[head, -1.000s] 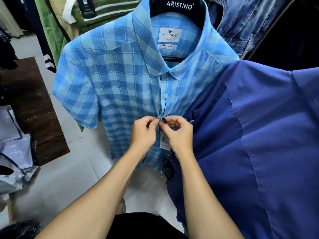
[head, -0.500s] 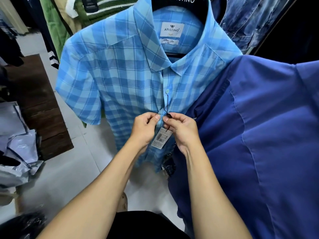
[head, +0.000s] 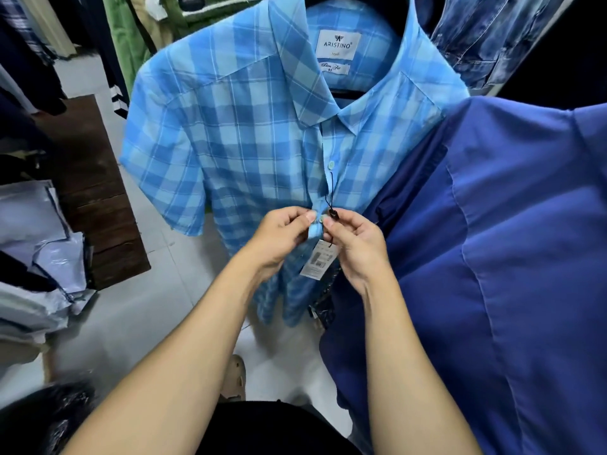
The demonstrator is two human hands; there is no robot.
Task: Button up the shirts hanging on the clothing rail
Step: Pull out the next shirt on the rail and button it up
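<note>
**Q:** Where the shirt front closes, what is happening?

**A:** A light blue checked shirt (head: 236, 152) hangs on a dark hanger (head: 348, 93), its collar open and a white brand label (head: 335, 45) showing inside the neck. One pale button (head: 331, 164) below the collar is already fastened. Lower on the placket, both hands meet at a second button (head: 320, 219).

**Q:** How is each grip set?

**A:** The left hand (head: 279, 239) pinches the edge of the fabric between thumb and forefinger, just left of that button. The right hand (head: 356, 246) pinches the other edge just beside it, fingers curled, with the thumb tip touching the button. The two thumbs are nearly touching.

**Q:** Is anything else caught up there?

**A:** A thin black cord (head: 329, 195) runs down from near the upper button to a small black toggle at the right thumb. A paper price tag (head: 318, 260) hangs below the hands, tilted.

**Q:** What surrounds the shirt?

**A:** A plain dark blue shirt (head: 492, 257) hangs just to the right, overlapping the checked one's edge. Faded denim (head: 483, 37) hangs above it. Green and striped garments (head: 131, 44) hang at upper left. Below lies a pale tiled floor (head: 138, 323), with a dark wooden platform (head: 98, 198) and a heap of grey plastic bags (head: 33, 251) on the left.
</note>
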